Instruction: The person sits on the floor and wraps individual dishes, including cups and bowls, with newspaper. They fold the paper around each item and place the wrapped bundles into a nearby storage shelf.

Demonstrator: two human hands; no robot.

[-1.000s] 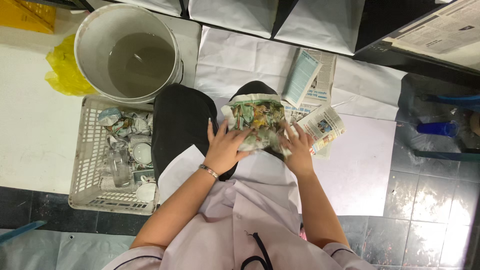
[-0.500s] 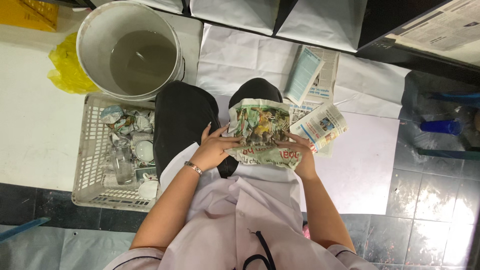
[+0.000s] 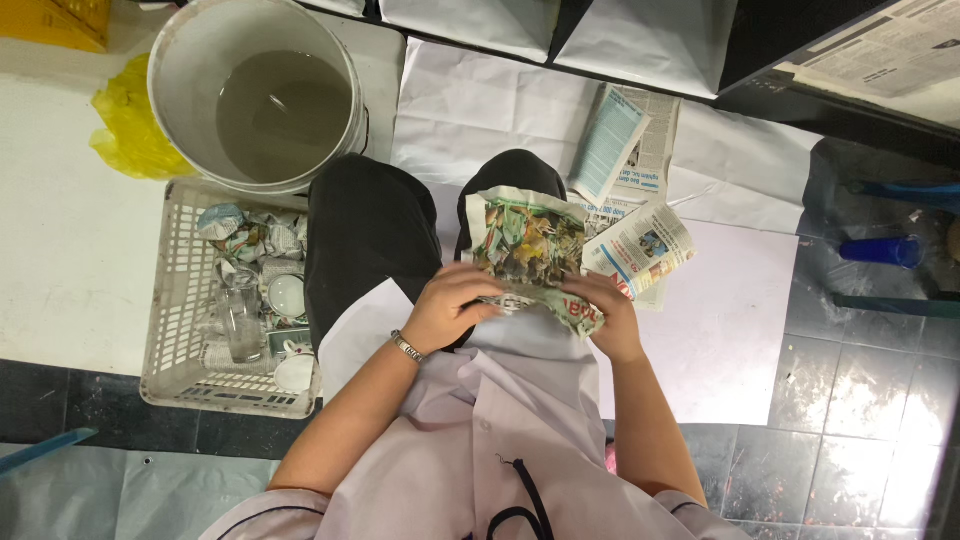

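Colourful crumpled newspaper bundle: resting on the lap, near edge being folded. Left hand and right hand each closing a grip on that edge, wrapping something hidden inside.

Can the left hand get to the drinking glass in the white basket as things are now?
Probably yes, once it lets go: the left hand grips the newspaper bundle, and the glass stands uncovered in the basket beside the left knee.
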